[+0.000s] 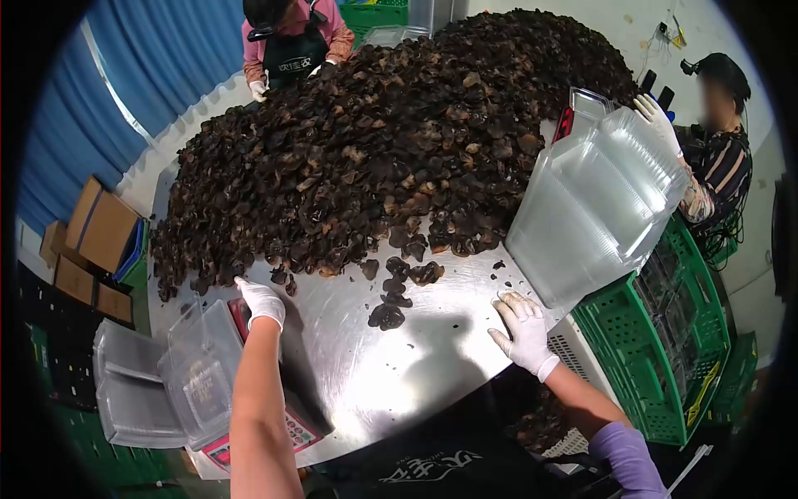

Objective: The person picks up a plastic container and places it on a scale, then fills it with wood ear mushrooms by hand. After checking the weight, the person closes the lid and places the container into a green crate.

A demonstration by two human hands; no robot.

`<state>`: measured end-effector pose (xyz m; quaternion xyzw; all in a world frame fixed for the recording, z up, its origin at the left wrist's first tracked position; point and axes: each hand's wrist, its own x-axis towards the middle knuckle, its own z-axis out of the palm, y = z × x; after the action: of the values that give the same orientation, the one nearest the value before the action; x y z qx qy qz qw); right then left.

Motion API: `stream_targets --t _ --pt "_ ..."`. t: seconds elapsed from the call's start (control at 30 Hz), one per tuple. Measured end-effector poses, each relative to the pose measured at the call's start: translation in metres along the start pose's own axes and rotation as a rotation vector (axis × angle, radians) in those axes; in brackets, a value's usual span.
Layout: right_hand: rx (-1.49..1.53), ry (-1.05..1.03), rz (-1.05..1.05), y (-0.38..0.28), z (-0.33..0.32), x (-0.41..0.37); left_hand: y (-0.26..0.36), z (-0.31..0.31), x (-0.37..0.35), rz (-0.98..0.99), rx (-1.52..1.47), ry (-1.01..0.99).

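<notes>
My left hand [261, 303], in a white glove, reaches to the edge of the dark pile [357, 150], beside a red scale [298, 432] that bears an open clear plastic box [199, 382]. What its fingers touch is hard to make out. My right hand [524, 334], gloved too, rests on the metal table [357, 358] near its right edge, fingers spread and holding nothing. Just above it leans a tall stack of clear plastic boxes [582, 208]. A few loose dark pieces [389, 314] lie on the table between my hands.
A person [291, 41] stands behind the pile, and another person [719, 150] at the right has a gloved hand by the box stack. Green crates [648, 333] stand at the right of the table. Cardboard boxes [101, 220] are at the left.
</notes>
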<state>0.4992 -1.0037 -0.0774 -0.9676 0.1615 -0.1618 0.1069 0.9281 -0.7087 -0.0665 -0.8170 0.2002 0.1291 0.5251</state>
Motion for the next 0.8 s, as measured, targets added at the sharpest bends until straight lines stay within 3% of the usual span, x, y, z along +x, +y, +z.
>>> stream_targets --t 0.07,0.17,0.27,0.33,0.4,0.47,0.5,0.53,0.6,0.67,0.73,0.8 --pt "0.007 0.005 -0.006 -0.002 -0.003 0.002 -0.004 0.018 0.015 0.001 0.019 0.03" --pt "0.005 0.006 0.0 -0.001 0.0 0.0 -0.004 0.044 0.033 -0.061 -0.061 0.441" --pt "-0.013 0.005 0.0 0.0 0.0 0.001 -0.008 0.003 0.002 -0.084 -0.263 0.455" --pt "0.013 0.012 -0.005 0.0 0.0 0.0 -0.003 -0.02 -0.034 -0.026 -0.432 0.608" --pt "0.005 0.02 -0.021 0.002 0.001 0.001 0.011 -0.038 -0.07 0.023 -0.543 0.548" --pt "-0.001 -0.003 -0.007 0.0 -0.001 0.001 0.012 -0.054 -0.101 -0.069 -0.762 0.455" --pt "-0.007 0.012 -0.011 0.0 -0.001 0.001 0.021 -0.046 -0.103 -0.189 -0.758 0.514" --pt "0.06 0.002 0.008 -0.002 -0.004 0.002 0.022 -0.045 -0.101 -0.256 -0.867 0.365" --pt "0.043 -0.012 0.016 -0.003 -0.006 0.003 0.035 -0.021 -0.072 -0.451 -0.963 0.318" --pt "0.052 0.001 0.018 -0.002 -0.004 0.004 0.03 -0.026 -0.076 -0.501 -1.15 0.154" --pt "0.041 0.014 0.017 -0.001 -0.001 0.003 0.038 -0.015 -0.063 -0.599 -1.304 0.152" --pt "0.043 0.019 0.018 -0.003 -0.003 0.003 0.04 -0.015 -0.071 -0.578 -1.293 0.238"
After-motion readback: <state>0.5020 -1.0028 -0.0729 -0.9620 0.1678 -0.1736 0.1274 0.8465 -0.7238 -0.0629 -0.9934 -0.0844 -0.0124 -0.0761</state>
